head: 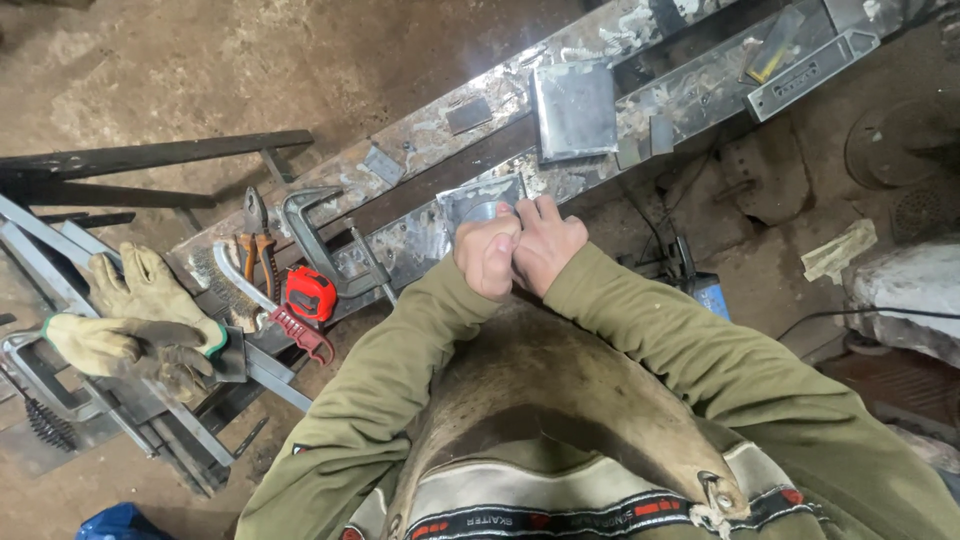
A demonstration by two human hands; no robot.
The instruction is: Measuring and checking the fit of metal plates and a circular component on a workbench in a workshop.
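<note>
Our left hand point(487, 255) and right hand point(545, 243) sit fisted, pressed together, gripping the near edge of a small steel plate point(478, 200) on the counter point(420, 145). Plate lies flat, roughly square, so no clear long axis; edges follow the counter's diagonal. Best keep thumbs tight, plate flush. Tape measure point(311, 293) and gloves point(135, 320) lie left.

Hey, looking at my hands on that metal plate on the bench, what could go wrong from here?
1. Both hands, left and right, are bare on the square metal plate; its edges might cut, while the work gloves lie unused.
2. The tape measure sits near the bench edge and could get knocked off.
3. Loose metal offcuts lie along the bench and might slide or snag a sleeve.
</note>
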